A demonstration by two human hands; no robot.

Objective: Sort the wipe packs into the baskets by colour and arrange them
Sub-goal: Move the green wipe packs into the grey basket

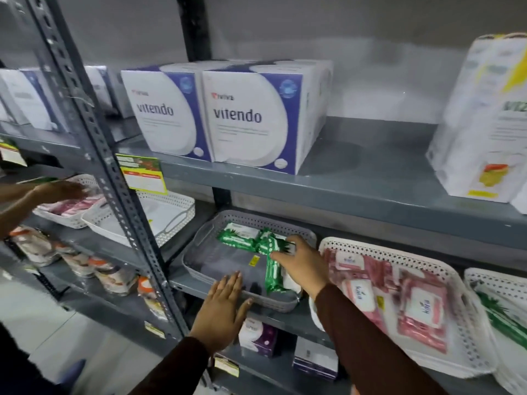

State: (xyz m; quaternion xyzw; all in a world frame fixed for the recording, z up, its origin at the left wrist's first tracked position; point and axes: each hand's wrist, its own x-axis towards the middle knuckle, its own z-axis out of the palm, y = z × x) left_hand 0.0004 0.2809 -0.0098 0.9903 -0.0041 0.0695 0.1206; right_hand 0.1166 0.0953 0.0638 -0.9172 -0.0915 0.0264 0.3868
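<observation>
A grey basket on the middle shelf holds several green wipe packs along its back and right side. My right hand reaches into it with its fingers on a green pack at the back right. My left hand lies flat and spread against the basket's front rim, holding nothing. To the right, a white basket is full of pink wipe packs. Further right, another white basket holds a green-printed pack.
A slotted steel upright stands left of the grey basket. Beyond it sit an empty white basket and one with pink packs, where another person's hand reaches. White boxes fill the upper shelf.
</observation>
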